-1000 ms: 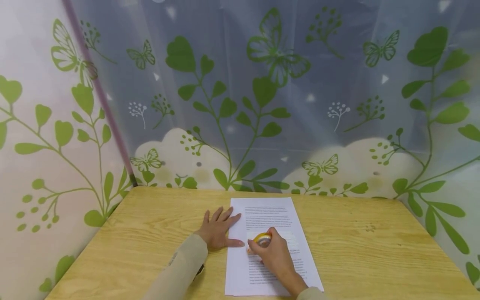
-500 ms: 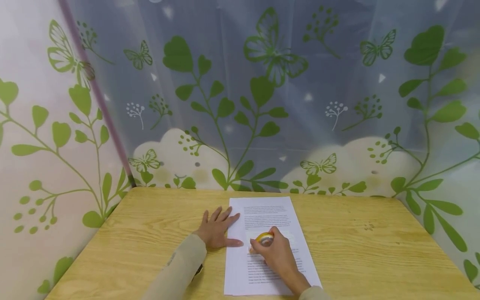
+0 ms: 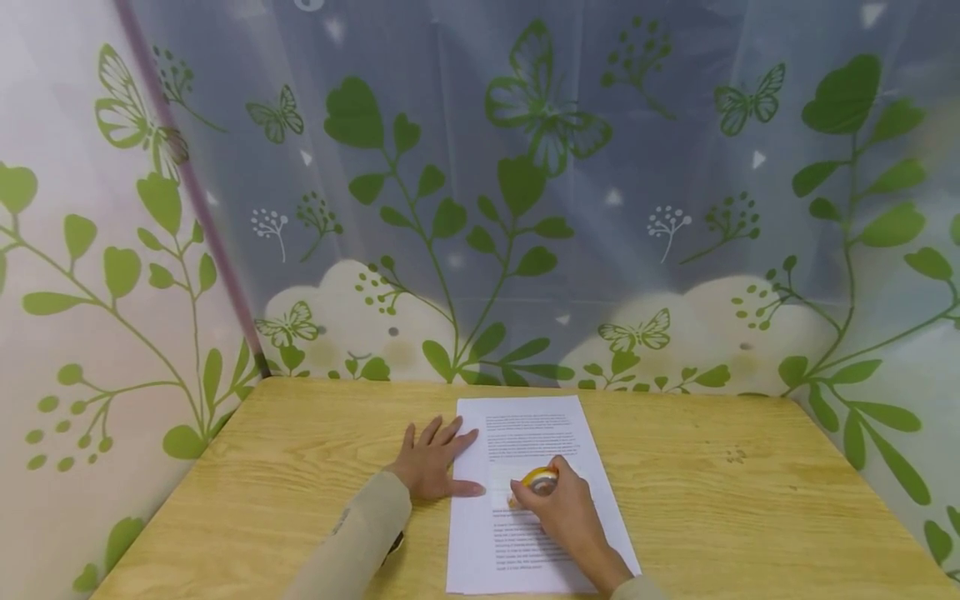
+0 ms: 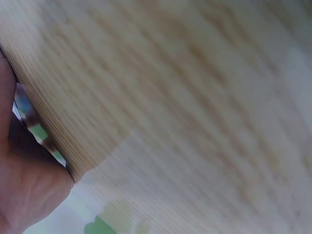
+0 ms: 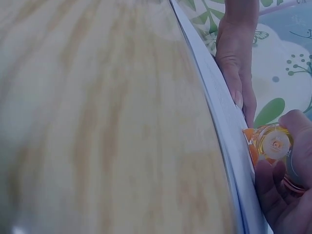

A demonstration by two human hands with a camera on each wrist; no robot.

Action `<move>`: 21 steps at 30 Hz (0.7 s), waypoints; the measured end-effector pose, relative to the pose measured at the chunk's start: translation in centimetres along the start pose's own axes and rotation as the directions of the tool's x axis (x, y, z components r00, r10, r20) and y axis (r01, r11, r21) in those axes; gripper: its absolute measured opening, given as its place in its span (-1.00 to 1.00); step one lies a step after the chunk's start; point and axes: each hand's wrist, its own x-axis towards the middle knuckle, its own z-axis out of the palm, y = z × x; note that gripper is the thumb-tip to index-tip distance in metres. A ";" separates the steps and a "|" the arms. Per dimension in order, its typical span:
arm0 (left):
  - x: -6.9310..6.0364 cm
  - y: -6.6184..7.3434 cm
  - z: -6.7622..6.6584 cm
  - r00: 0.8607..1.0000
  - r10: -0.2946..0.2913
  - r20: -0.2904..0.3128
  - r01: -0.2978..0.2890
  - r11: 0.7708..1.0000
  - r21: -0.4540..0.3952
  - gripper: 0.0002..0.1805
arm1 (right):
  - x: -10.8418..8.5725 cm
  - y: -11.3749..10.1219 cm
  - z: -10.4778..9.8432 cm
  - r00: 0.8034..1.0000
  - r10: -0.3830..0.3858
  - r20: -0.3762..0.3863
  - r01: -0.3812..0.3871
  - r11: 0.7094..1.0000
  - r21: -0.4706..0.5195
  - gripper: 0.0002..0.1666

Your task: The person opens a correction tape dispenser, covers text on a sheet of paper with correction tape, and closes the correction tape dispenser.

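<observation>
Head view: the right hand (image 3: 566,510) pinches a small round tape dispenser (image 3: 542,478), yellow along its upper edge, between thumb and fingers, and holds it over the middle of a stack of printed paper (image 3: 471,542). The dispenser stands at the lower side of a pale, textless band on the top sheet, with lines of print above that band and a further block of print below it, partly covered by the hand. The left hand (image 3: 431,468) lies flat with its fingers spread; its thumb and index fingertip rest on the left margin of the paper, while the rest of it is mostly over the wooden table (image 3: 315,442). Both forearms wear beige sleeves (image 3: 369,521). The right wrist view shows the paper nearly edge-on, its layers slightly apart, and the dispenser's clear case with an orange end close to the sheet; whether that end touches, I cannot tell. In the left wrist view, blurred wood grain fills most of the frame, with part of a hand at the left edge. Behind the table hangs a backdrop (image 3: 480,108) printed with green leaves, butterflies and white clouds.
</observation>
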 end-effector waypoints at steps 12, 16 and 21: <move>-0.1 0.1 -0.1 1.000 0.000 -0.007 0.000 1.000 -0.005 0.08 | 0.1 0.5 -0.6 0.999 -0.017 -0.040 0.015 0.999 -0.047 -0.48; -0.4 0.5 -0.7 1.000 0.004 0.001 -0.004 1.000 -0.008 0.05 | 0.2 0.7 -0.9 0.999 -0.021 -0.033 0.019 0.998 -0.058 -0.48; -0.7 0.7 -1.0 1.000 0.000 0.008 0.000 1.000 -0.007 0.03 | 0.3 1.0 -1.2 0.999 -0.021 -0.026 0.019 0.998 -0.061 -0.48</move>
